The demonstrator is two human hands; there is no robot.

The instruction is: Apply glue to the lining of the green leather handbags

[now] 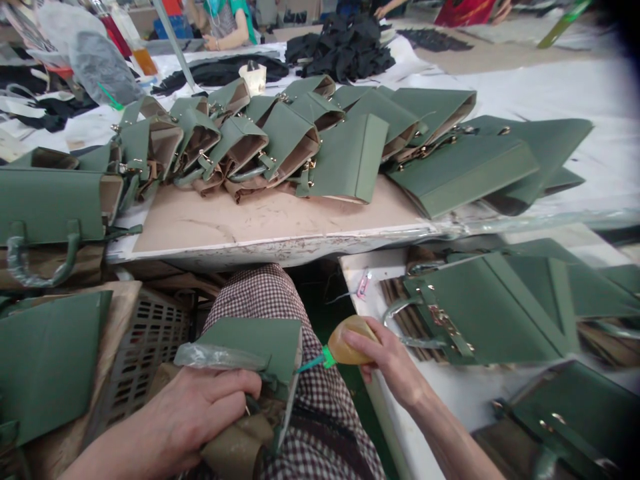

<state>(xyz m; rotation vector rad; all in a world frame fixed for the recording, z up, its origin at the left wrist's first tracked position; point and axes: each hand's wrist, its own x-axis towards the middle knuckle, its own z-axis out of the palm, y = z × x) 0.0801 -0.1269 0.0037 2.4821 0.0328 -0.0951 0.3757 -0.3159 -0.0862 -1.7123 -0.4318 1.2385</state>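
A green handbag [260, 337] rests on my lap, its plastic-wrapped handle at the left and brown lining spilling out below. My left hand [210, 400] grips the bag near its handle, fingers curled over the edge. In my right hand [375, 347] is a squeeze bottle [347, 340] of yellowish-brown contents with a green nozzle. The nozzle tip points left and meets, or nearly meets, the bag's pale open side edge. Whether anything comes out of it I cannot tell.
Several green handbags [350, 160] lie in rows on the worktable [280, 233] ahead. More bags [490, 307] lie on a white side table to the right. At left stand a plastic crate [145, 353] and a board with a green bag [50, 360]. Another person [227, 27] sits across the table.
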